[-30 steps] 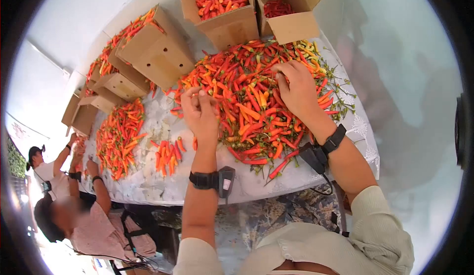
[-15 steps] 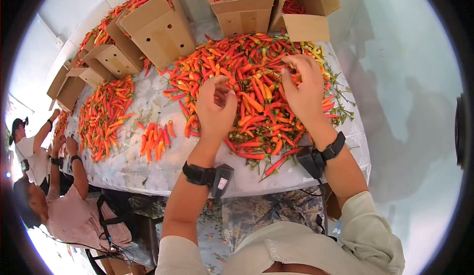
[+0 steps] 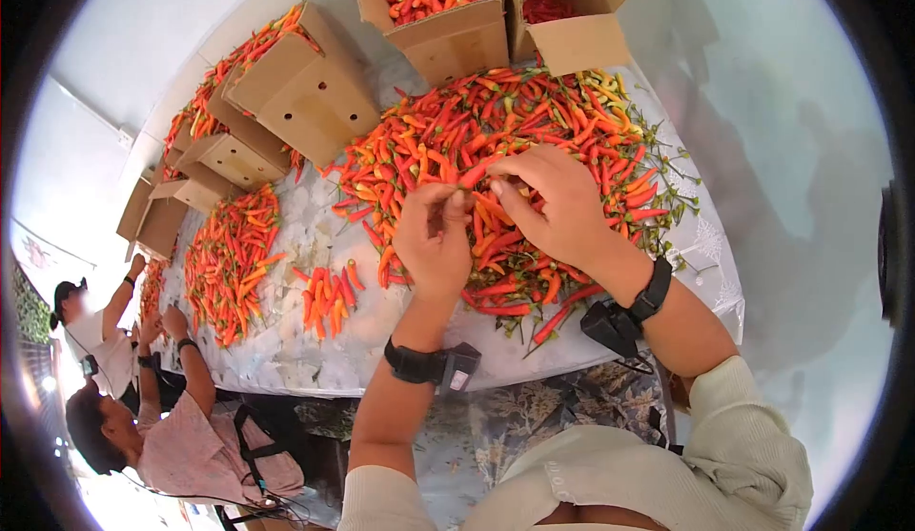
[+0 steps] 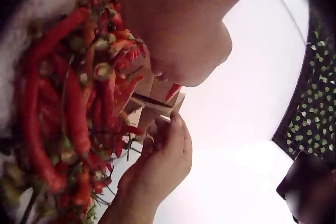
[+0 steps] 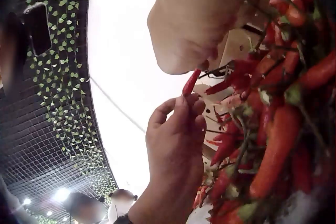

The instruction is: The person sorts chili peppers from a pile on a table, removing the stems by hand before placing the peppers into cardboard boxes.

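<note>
As left grip (image 3: 434,243) pinches a chili (image 3: 477,172), long axis slanting toward right grip (image 3: 562,202) — its hold unclear

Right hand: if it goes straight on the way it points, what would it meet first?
The right hand would probably first meet the slender red chilli before it, then the left hand; depth and contact are unclear.

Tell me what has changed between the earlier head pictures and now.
The left hand and right hand, apart earlier, have moved in toward each other over the pepper pile, a red pepper now held between them. The boxes and small pepper heap stayed put.
</note>
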`<state>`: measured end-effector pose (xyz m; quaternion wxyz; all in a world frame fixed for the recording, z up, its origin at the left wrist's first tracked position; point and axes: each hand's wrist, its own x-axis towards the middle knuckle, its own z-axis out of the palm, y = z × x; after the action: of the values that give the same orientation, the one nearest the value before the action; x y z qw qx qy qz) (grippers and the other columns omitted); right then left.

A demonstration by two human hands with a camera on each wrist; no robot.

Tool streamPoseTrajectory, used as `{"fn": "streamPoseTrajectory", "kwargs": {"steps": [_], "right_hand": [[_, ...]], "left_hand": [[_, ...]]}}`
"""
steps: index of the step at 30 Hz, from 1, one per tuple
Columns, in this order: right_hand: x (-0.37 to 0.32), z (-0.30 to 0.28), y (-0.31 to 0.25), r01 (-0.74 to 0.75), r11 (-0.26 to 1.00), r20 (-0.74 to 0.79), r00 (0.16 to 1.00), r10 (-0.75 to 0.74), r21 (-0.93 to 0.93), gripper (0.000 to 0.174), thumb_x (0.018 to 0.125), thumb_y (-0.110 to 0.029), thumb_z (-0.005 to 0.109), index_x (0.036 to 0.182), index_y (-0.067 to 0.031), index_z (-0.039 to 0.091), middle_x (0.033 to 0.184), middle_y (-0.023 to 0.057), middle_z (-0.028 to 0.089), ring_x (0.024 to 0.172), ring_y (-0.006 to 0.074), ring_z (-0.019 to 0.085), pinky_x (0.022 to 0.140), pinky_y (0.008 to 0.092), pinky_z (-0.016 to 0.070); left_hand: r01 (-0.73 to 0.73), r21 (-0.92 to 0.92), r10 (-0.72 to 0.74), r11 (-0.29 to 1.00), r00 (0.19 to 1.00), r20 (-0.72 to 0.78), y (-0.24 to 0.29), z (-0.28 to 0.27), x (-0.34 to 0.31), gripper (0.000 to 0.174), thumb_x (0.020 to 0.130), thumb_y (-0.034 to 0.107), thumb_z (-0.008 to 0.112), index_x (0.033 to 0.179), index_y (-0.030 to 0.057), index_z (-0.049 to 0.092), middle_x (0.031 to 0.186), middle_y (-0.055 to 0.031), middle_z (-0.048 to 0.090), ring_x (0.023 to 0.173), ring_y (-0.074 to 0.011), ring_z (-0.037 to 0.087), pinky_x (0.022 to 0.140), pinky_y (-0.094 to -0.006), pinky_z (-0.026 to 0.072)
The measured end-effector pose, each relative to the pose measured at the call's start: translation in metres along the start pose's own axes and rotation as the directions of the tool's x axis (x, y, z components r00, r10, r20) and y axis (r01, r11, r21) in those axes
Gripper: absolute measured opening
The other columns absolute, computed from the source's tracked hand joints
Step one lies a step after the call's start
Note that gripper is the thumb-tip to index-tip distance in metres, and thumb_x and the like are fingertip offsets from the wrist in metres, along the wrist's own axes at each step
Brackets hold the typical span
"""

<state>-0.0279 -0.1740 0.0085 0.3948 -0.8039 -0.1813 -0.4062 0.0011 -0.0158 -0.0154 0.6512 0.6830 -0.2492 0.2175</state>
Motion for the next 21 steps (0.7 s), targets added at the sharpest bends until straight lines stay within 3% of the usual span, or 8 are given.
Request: {"fn": "streamPoseTrajectory", "kwargs": {"steps": [5,7,9,13,16,19,21], "right_hand": [[-0.002,-0.001,0.003,-0.155,0.981,0.048,0.987,0.151,0.118,0.018,0.08,-0.02,0.068,0.089,-0.0048,0.062,0.078,0.01,0.063,0.072,0.0256,0.06,0.064,0.0359,0.0466],[-0.001,-0.003,-0.001,-0.238,0.95,0.089,0.971,0.224,0.205,0.021,0.08,-0.021,0.068,0.09,-0.0042,0.062,0.078,0.0102,0.063,0.074,0.0247,0.061,0.065,0.0352,0.0472],[0.001,-0.003,-0.002,-0.213,0.957,0.066,0.977,0.203,0.196,0.022,0.079,-0.021,0.069,0.09,-0.0036,0.062,0.078,0.0106,0.063,0.075,0.0246,0.062,0.065,0.0348,0.048],[-0.003,0.0,-0.001,-0.287,0.921,0.101,0.958,0.269,0.264,0.021,0.08,-0.018,0.068,0.093,-0.0028,0.062,0.082,0.0111,0.064,0.077,0.0263,0.063,0.067,0.0349,0.0488],[-0.005,0.007,0.003,-0.21,0.95,-0.038,0.974,0.224,0.232,0.019,0.081,-0.015,0.066,0.095,-0.0035,0.063,0.085,0.0115,0.064,0.078,0.0278,0.062,0.068,0.0357,0.0485],[0.001,0.0,0.006,-0.067,0.973,0.026,0.998,0.062,0.221,0.019,0.081,-0.015,0.066,0.096,-0.0048,0.064,0.085,0.0117,0.064,0.078,0.028,0.062,0.067,0.0366,0.0482],[-0.001,0.001,0.004,-0.123,0.954,0.102,0.99,0.099,0.272,0.017,0.081,-0.014,0.067,0.093,-0.0022,0.063,0.083,0.0103,0.064,0.075,0.0223,0.061,0.066,0.033,0.0479]], "left_hand": [[0.056,-0.075,-0.052,0.996,0.997,0.05,0.005,0.003,-0.004,0.01,0.09,0.0,0.057,0.099,-0.001,0.052,0.09,-0.0087,0.061,0.076,-0.0122,0.062,0.065,-0.0237,0.0527],[-0.005,0.009,0.004,1.0,0.994,0.113,0.004,0.004,-0.008,0.01,0.089,-0.001,0.057,0.099,-0.0014,0.052,0.089,-0.0081,0.061,0.076,-0.0113,0.061,0.067,-0.0234,0.0523],[-0.073,0.09,0.056,0.993,0.982,0.181,0.0,0.004,-0.01,0.011,0.088,-0.003,0.057,0.099,-0.0016,0.053,0.09,-0.0074,0.061,0.077,-0.0102,0.059,0.069,-0.0231,0.0513],[-0.014,0.056,0.0,0.998,0.97,0.244,0.003,0.004,-0.01,0.015,0.089,0.003,0.058,0.102,-0.0007,0.053,0.096,-0.0068,0.06,0.083,-0.0109,0.059,0.071,-0.0234,0.0499],[0.08,-0.086,-0.063,0.993,0.982,0.18,0.011,0.007,-0.007,0.02,0.09,0.009,0.059,0.106,0.0,0.052,0.099,-0.0062,0.059,0.086,-0.0109,0.058,0.071,-0.0228,0.0487],[0.089,-0.143,-0.07,0.986,0.989,0.13,0.005,0.003,-0.001,0.023,0.09,0.011,0.061,0.108,0.0,0.053,0.098,-0.0064,0.06,0.082,-0.0102,0.058,0.067,-0.022,0.0479],[0.128,-0.139,-0.106,0.982,0.983,0.152,-0.001,-0.001,0.0,0.022,0.089,0.011,0.062,0.107,-0.0003,0.055,0.095,-0.0064,0.062,0.078,-0.0101,0.058,0.064,-0.0226,0.0483]]}}
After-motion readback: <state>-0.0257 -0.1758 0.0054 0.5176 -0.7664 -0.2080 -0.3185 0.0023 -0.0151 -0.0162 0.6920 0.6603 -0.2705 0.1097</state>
